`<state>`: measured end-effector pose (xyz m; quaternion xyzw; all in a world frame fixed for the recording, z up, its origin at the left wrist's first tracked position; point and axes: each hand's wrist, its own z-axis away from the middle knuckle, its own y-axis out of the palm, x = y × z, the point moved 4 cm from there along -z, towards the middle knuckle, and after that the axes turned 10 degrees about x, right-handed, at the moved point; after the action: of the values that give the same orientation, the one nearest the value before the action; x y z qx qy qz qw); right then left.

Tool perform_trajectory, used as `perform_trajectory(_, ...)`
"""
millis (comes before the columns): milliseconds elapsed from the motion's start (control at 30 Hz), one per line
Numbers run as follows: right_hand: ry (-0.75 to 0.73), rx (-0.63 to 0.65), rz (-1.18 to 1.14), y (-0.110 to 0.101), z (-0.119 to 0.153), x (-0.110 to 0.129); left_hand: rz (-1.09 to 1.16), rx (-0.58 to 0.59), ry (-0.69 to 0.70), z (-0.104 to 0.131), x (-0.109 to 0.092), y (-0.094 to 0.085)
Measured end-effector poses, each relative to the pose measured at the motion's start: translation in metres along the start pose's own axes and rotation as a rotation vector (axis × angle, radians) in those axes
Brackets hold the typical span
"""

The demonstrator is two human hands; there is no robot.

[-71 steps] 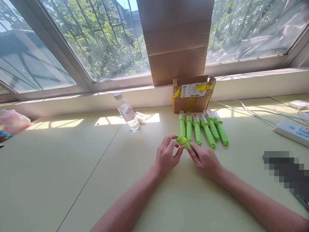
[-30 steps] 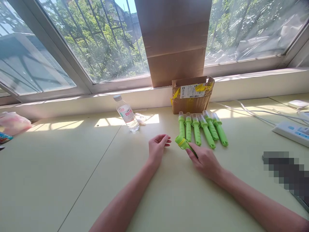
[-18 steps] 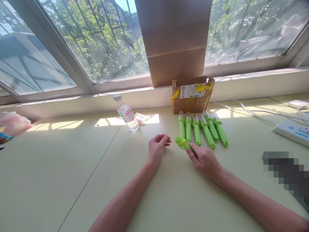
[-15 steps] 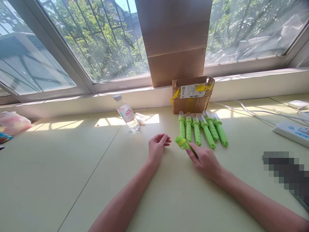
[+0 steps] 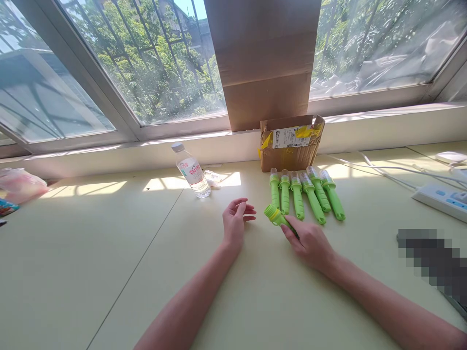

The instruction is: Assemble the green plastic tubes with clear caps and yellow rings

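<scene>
My right hand (image 5: 312, 242) is wrapped round a green plastic handle (image 5: 276, 216) with a yellow band and a ridged, capless end. That end points up and left, towards my left hand. A short gap to the left, my left hand (image 5: 235, 221) rests over the table, its fingers loosely curled and apart, with nothing visible in it. Just beyond the held piece, several similar green handles (image 5: 297, 197) with clear caps lie side by side on the table.
Behind the green row stands a cardboard box (image 5: 288, 150) with a label and yellow tape. A water bottle (image 5: 192, 172) and a small crumpled wrapper (image 5: 212, 178) are at the back. At right are a power strip (image 5: 443, 199), cables and a blurred dark object (image 5: 434, 265).
The fingers of my left hand have spread from a pinch, and the hand has shifted slightly left. My right hand holds the green handle in nearly the same place.
</scene>
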<state>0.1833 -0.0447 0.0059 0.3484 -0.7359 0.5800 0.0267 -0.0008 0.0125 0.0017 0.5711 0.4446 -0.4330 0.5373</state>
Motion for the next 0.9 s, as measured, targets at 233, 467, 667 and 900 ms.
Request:
perform_trajectory(233, -0.009, -0.006, 0.003, 0.0, 0.0, 0.0, -0.074, -0.047, 0.004, 0.001, 0.003, 0.0)
perform_trajectory(467, -0.003, 0.003, 0.01, 0.001, 0.001, 0.001, -0.56, -0.023, 0.165, -0.001, -0.005, -0.001)
perform_trajectory(667, -0.019, -0.009, 0.003, 0.0, 0.0, 0.0, -1.144, -0.033, 0.16, -0.021, 0.006, -0.006)
perform_trajectory(900, -0.017, 0.01, 0.015, 0.001, 0.0, 0.001, -1.482, -0.088, 0.06, -0.062, 0.004, -0.023)
